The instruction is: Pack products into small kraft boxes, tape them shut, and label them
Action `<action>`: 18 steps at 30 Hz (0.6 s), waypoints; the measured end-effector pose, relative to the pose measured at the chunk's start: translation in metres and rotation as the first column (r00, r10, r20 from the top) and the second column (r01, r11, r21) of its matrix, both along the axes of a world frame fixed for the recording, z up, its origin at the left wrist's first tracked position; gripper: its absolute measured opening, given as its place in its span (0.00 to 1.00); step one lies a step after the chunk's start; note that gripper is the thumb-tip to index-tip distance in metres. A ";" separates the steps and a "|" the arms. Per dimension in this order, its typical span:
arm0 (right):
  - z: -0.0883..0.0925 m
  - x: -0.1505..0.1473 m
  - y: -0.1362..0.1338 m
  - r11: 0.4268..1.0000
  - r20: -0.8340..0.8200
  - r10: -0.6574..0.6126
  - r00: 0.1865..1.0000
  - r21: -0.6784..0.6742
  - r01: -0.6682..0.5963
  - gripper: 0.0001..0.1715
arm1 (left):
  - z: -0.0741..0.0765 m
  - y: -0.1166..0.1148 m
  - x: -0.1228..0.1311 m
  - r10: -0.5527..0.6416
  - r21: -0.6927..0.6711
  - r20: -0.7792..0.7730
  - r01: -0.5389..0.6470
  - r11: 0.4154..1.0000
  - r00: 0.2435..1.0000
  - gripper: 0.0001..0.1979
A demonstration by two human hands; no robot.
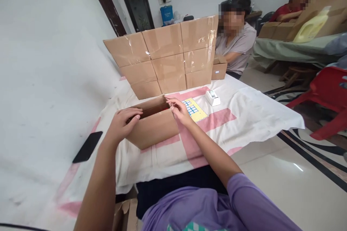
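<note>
A brown cardboard box [155, 129] stands on the cloth-covered table in front of me, its top uncovered. Something red shows inside, too little of it to name. At the box's left end my left hand [125, 122] grips the rim, fingers along the far side and thumb near the front edge. My right hand [179, 111] holds the right end, with its fingertips and thumb curled at the top edge. Just past that hand lies a yellow sheet with blue-edged white labels [195, 109], partly covered by my fingers.
A tall taped cardboard panel [169, 57] stands across the table's back. A small white device [213, 98] sits right of the sheet; a black phone-like slab [87, 147] lies left. Behind the panel, a person [238, 43] sits beside a small closed box [219, 68]. A red chair [325, 97] stands right.
</note>
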State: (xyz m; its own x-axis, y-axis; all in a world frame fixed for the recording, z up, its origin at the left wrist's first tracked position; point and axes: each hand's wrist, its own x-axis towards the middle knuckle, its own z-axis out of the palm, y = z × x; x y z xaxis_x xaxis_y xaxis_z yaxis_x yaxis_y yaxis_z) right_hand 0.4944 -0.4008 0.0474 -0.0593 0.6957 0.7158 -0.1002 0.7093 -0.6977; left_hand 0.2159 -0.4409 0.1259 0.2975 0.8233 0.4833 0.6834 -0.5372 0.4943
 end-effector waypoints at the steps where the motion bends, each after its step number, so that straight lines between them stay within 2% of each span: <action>1: -0.001 -0.001 -0.002 0.999 0.006 -0.022 1.000 0.029 0.021 0.23 | -0.011 -0.003 0.001 0.069 0.104 0.091 -0.079 0.992 0.993 0.16; 2: -0.002 -0.001 -0.003 0.998 0.018 -0.044 0.999 0.053 0.043 0.24 | -0.023 -0.006 0.001 0.144 0.187 0.234 -0.190 0.964 0.962 0.19; 3: -0.004 -0.001 -0.005 0.996 0.041 -0.062 0.997 0.073 0.058 0.25 | -0.037 -0.009 0.001 0.192 0.218 0.390 -0.292 0.931 0.901 0.23; 4: -0.006 -0.002 -0.007 0.994 0.075 -0.073 0.995 0.090 0.066 0.25 | -0.051 -0.013 0.002 0.208 0.217 0.470 -0.340 0.915 0.858 0.27; 6: -0.011 -0.004 -0.010 0.991 0.168 -0.086 0.982 0.114 0.067 0.24 | -0.075 -0.020 0.003 0.198 0.174 0.504 -0.324 0.930 0.841 0.30; 8: -0.014 -0.007 -0.013 0.990 0.252 -0.101 0.962 0.124 0.072 0.20 | -0.090 -0.025 0.004 0.185 0.118 0.487 -0.274 0.955 0.853 0.31; 10: -0.014 -0.011 -0.014 0.990 0.286 -0.124 0.950 0.098 0.100 0.16 | -0.094 -0.027 0.005 0.189 0.059 0.490 -0.248 0.967 0.851 0.31; 12: -0.012 -0.014 -0.013 0.988 0.268 -0.155 0.951 0.018 0.156 0.16 | -0.091 -0.025 0.006 0.210 -0.010 0.505 -0.237 0.971 0.837 0.32; 14: -0.006 -0.015 -0.010 0.977 0.254 -0.163 0.953 -0.090 0.191 0.32 | -0.085 -0.022 0.005 0.231 -0.082 0.509 -0.220 0.972 0.830 0.35; 16: 0.002 -0.015 -0.004 0.977 0.268 -0.087 0.959 -0.166 0.135 0.47 | -0.082 -0.019 0.004 0.232 -0.147 0.494 -0.183 0.972 0.838 0.37; 18: 0.010 -0.014 0.002 0.983 0.265 -0.021 0.964 -0.169 0.068 0.49 | -0.081 -0.017 0.001 0.227 -0.170 0.461 -0.166 0.971 0.858 0.38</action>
